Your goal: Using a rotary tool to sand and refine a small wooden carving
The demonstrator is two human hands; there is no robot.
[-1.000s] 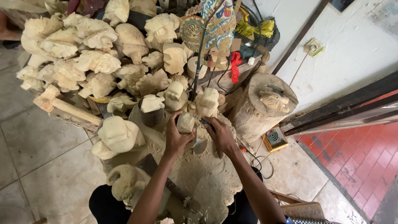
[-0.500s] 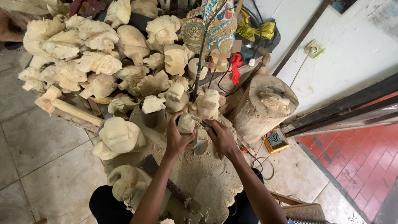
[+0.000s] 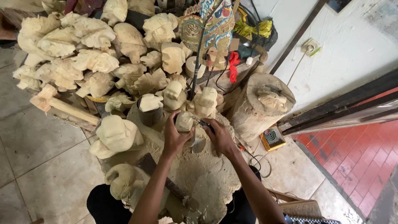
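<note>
Risk: blade slip | left hand [image 3: 176,139] grip wrapped round small pale wood carving [image 3: 184,121], frame centre, over sawdust-covered stump [image 3: 207,182] | right hand [image 3: 219,139] pinches dark carving tool [image 3: 204,123] at carving, close to left fingers | slip could cut fingers or gouge the carving

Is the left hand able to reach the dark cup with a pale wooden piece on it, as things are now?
Probably yes. The dark cup stands just beside the left hand with nothing between them, but that hand already grips a small pale carving, so it is not free.
</note>
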